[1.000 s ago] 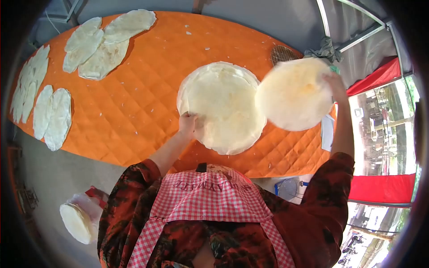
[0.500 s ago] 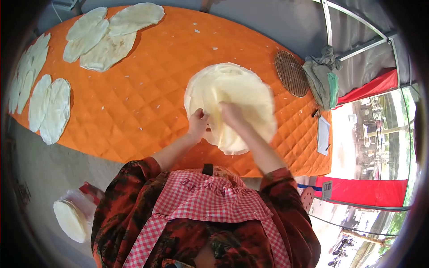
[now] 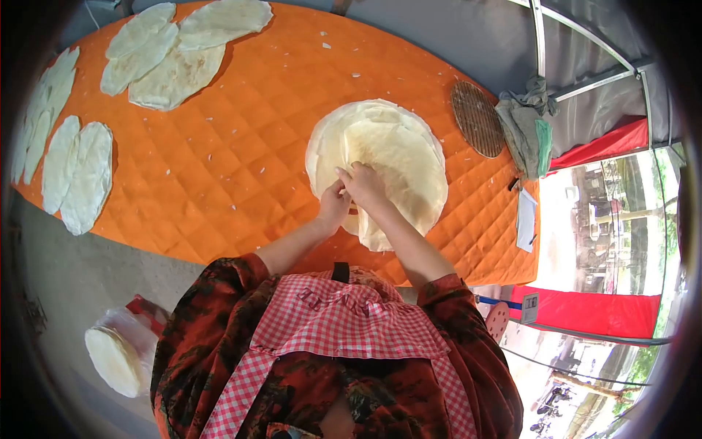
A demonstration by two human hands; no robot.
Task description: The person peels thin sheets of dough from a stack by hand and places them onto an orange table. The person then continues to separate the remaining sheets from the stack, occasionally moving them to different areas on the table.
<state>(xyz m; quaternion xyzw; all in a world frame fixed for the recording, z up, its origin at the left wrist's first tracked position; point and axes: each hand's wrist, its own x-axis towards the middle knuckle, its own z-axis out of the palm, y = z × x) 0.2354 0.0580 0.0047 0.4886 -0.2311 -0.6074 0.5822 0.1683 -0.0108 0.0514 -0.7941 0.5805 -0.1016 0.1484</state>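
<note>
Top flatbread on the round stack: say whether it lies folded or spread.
Partly folded: the top flatbread has a raised fold beside the left hand and right hand, and the stack beneath shows to its left.

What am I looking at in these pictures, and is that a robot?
No robot here! These are a person's own two bare hands. Every picture comes from one camera worn on the person's head, looking forward and down, so you see the arms reaching out.

The big orange quilted cloth covers a table. On it is a round pile of thin flatbreads, with more flatbreads over on the left. On the right are a round slatted rack and a grey cloth.

The left hand and right hand are close together at the pile. They seem to pinch a thin sheet, but the fingers hide exactly how.
</note>
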